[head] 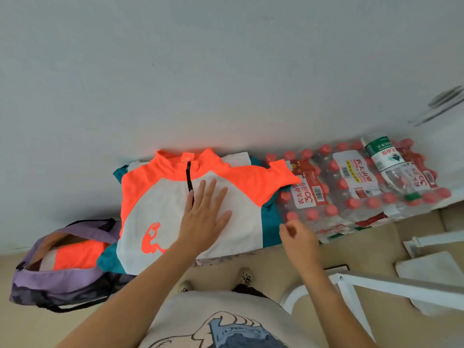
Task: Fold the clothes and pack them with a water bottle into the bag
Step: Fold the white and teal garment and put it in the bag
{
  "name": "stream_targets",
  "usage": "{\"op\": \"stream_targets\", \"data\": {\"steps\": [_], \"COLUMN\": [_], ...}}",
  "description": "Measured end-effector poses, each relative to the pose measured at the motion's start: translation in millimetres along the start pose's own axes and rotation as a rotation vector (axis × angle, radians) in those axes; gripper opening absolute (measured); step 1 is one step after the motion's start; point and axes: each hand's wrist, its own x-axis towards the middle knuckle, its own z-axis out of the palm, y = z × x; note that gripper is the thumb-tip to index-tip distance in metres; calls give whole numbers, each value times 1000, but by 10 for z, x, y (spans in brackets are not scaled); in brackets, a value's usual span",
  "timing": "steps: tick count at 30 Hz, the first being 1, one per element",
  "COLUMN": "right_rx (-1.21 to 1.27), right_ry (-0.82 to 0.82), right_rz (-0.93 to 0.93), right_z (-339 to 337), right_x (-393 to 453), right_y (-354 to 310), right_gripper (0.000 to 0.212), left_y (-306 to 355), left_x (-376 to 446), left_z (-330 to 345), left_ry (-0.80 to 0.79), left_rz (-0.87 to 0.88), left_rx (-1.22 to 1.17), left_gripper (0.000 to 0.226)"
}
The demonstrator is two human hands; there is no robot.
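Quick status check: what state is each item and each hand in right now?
Top shirt: spread flat, unfolded, zip part open.
Bag: open, orange garment inside.
Loose water bottle: lying on the bottle packs.
Left hand: flat, pressing the shirt.
Right hand: loosely curled, holding nothing.

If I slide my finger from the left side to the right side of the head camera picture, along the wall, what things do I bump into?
Purple bag with an orange garment inside → orange and white shirt with the left hand flat on it → packs of red-capped water bottles → green-labelled water bottle lying on top of them.
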Motion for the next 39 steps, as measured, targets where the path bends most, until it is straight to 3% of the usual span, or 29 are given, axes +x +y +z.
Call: {"op": "stream_targets", "data": {"steps": [2, 4, 12, 18, 20, 23, 25, 32, 35, 37, 39], "right_rx": [182, 404, 717, 1048, 934, 537, 361, 151, 44, -30, -90], "right_ry": [-97, -165, -233, -166, -138, -111, -47, 111, -43, -182, -253], "right_rz": [196, 300, 418, 469, 510, 506, 392, -37, 3, 7, -46], "right_z": [63, 102, 216, 101, 84, 42, -77, -463, -412, -351, -339], "right_x": [-215, -277, -130, -205, -257, -232, -81, 894, 1263, 1375, 1435], "right_y": [252, 400, 380, 609, 655, 664, 582, -135, -323, -389, -418], "right_gripper": [5, 22, 14, 44, 35, 17, 14, 7, 30, 21, 32], "left_y": [40, 17, 5, 11, 35, 110, 133, 243, 216, 192, 174], "left_x": [-5, -2, 3, 4, 1, -3, 14, 280, 347, 374, 403], "left_z": [79, 138, 175, 158, 149, 135, 113, 174, 238, 260, 271], "left_ry": [-46, -75, -78, -56, -56, -52, -30, -69, -83, -73, -54], "left_rz": [1, -12, -14, -55, -65, -63, -84, -83, -132, -146, -158], "left_rx": [38, 57, 64, -37, -53, -38, -36, -11, -18, -34, -47], "left_gripper": [66, 67, 64, 66, 68, 69, 70, 74, 74, 72, 70]}}
